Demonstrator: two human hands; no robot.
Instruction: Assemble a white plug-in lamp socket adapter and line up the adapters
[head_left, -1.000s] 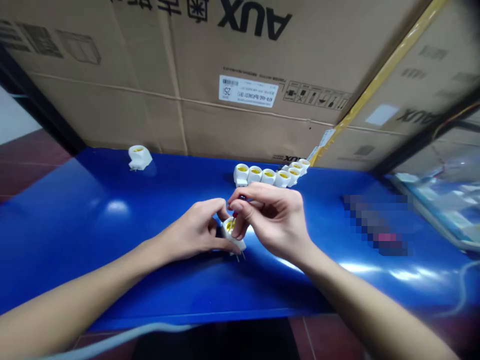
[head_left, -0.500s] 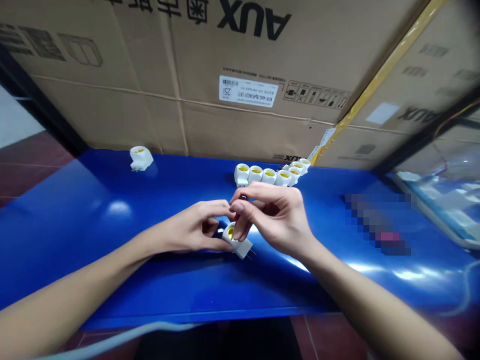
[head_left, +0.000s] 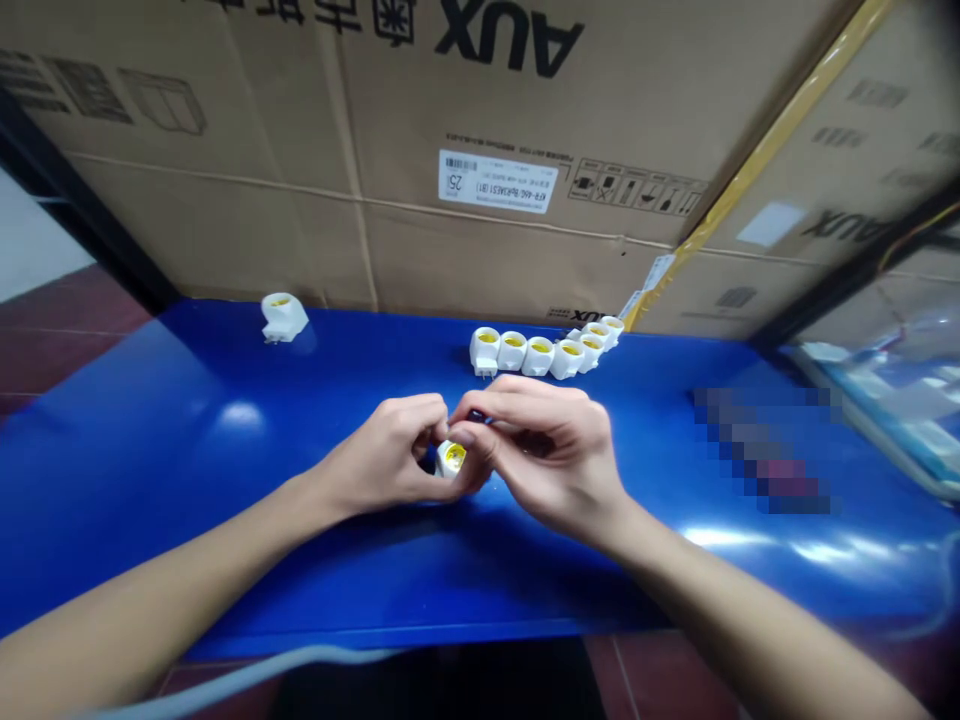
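Pinching the white lamp socket (head_left: 451, 460) between thumb and fingers, the left hand (head_left: 390, 450) is clamped on it over the middle of the blue table (head_left: 337, 580), its yellow-lined mouth turned upward. The right hand (head_left: 551, 455) is closed on a small dark-ended tool (head_left: 477, 415) just to the far right of that mouth; the lower part is hidden by the fingers, so whether the tip touches the socket cannot be told. Good handling here probably means a firm left grip low on the body, so the piece does not twist, and fingertips kept off the rim so the inside can be seen. The tool is best held in line with whatever it meets, pressed lightly and turned by the fingertips rather than the wrist. Farther off stand a row of similar sockets (head_left: 540, 357) and, far left, a lone socket (head_left: 285, 318).
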